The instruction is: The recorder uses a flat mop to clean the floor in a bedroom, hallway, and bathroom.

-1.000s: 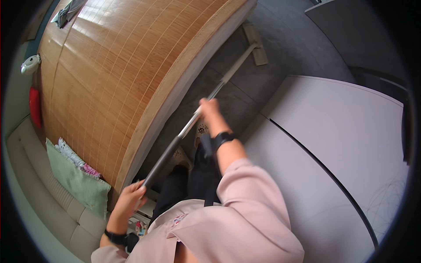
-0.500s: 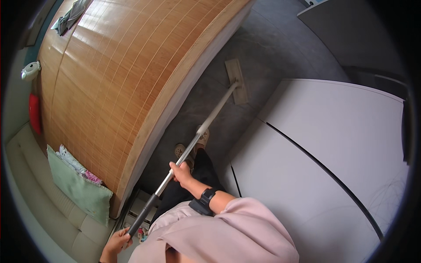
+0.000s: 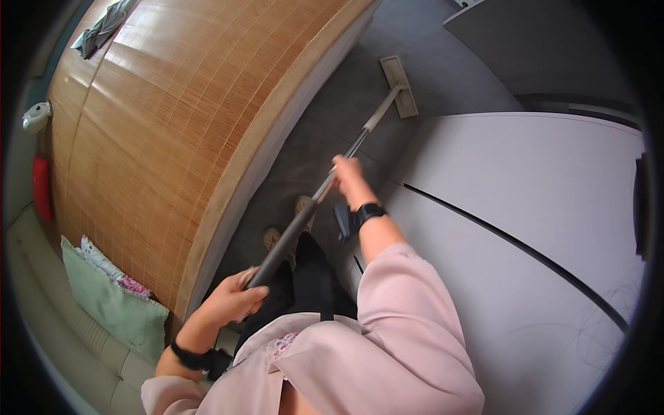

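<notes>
Both hands were closed around the long mop handle (image 3: 325,187), which ran slantwise from the person's lap up toward the top of the view. Left hand (image 3: 232,299) was wrapped on the dark grip at the near end, low beside the bed edge, fingers curled fully round it; right hand (image 3: 348,178), with a black watch (image 3: 368,211) on its wrist, was clamped farther up the metal shaft. The flat mop head (image 3: 399,86) lay on the grey floor (image 3: 325,117) in the narrow lane between the bed with its bamboo mat (image 3: 166,131) and the white wardrobe (image 3: 546,228). Compared with half a second earlier, the mop head had gone farther out along the lane and sat nearer the wardrobe's far corner, and the right arm had stretched forward, so its hand was higher in the view than before; the left hand had also come up from the lower edge, where only part of it had shown. A green pillow (image 3: 111,304) lay at the bed's lower left, a red thing (image 3: 41,187) at its left side, and a grey cloth (image 3: 104,28) near the top corner
</notes>
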Motion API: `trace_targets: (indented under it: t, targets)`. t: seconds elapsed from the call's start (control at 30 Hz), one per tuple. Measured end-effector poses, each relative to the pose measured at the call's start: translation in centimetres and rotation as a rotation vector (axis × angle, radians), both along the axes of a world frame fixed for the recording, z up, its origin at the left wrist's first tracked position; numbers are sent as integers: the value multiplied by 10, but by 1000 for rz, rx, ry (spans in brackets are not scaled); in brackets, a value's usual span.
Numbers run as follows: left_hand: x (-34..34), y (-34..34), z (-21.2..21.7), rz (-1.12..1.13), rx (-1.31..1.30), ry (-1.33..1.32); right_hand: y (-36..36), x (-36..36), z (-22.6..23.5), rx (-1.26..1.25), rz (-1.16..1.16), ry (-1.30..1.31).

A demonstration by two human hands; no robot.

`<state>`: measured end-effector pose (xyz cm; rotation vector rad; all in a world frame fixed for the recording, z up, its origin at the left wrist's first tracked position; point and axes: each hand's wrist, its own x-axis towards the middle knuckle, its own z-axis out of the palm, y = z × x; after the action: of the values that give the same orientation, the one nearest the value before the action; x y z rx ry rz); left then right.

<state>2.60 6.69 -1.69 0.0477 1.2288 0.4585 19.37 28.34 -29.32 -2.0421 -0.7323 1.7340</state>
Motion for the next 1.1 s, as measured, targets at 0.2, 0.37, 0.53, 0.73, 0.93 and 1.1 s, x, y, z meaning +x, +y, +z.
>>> trace_targets:
  t: [0.2,0.37,0.53,0.73,0.93,1.1]
  targets:
    - [-64,-144,86,135,-176,69,-176,-51,99,-101,137,263]
    - [-50,-158,96,262,-266,147,-206,-46,86,-187,246,196]
    - [-27,-72,79,269,-235,207,-122,-35,54,-90,327,-38]
    - [36,92,24,309,-273,46,70,22,10,101,356,-142]
    - [67,263,21,248,-108,-8,260,55,56,-87,243,-96]
    - [8,252,99,132,-37,439,227,-4,126,-79,300,-39]
